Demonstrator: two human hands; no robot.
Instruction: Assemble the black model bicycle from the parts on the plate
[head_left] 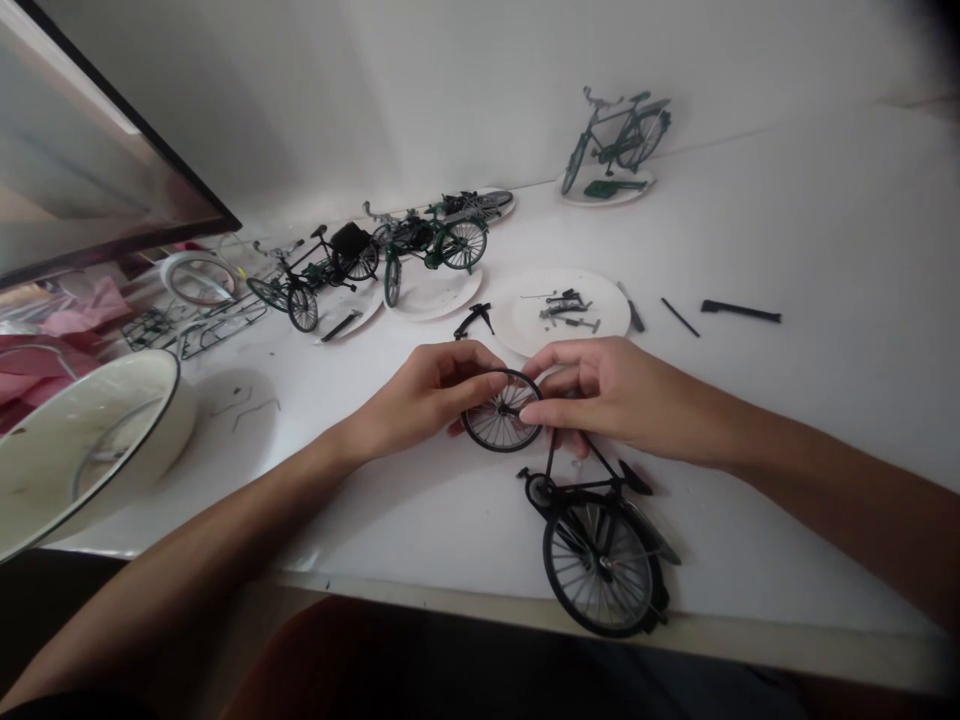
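Observation:
Between my two hands is a small black spoked wheel (517,432) of a model bicycle. My left hand (442,395) pinches its rim, thumb on top and fingers behind. My right hand (592,395) has its thumb and fingers closed at the wheel's right side near the hub; the exact grip there is partly hidden. Below my right hand lies the black model bicycle frame (581,487) with a seat and a rear wheel (600,565), reaching over the table's front edge. Its front end disappears under my right hand.
A white paper plate (517,320) holds small parts; a black fork-like part (474,320) and black strips (741,311) lie nearby. Assembled model bicycles (435,240) stand on plates behind, another (619,140) at the back right. An enamel basin (169,420) and a screen (112,130) are left.

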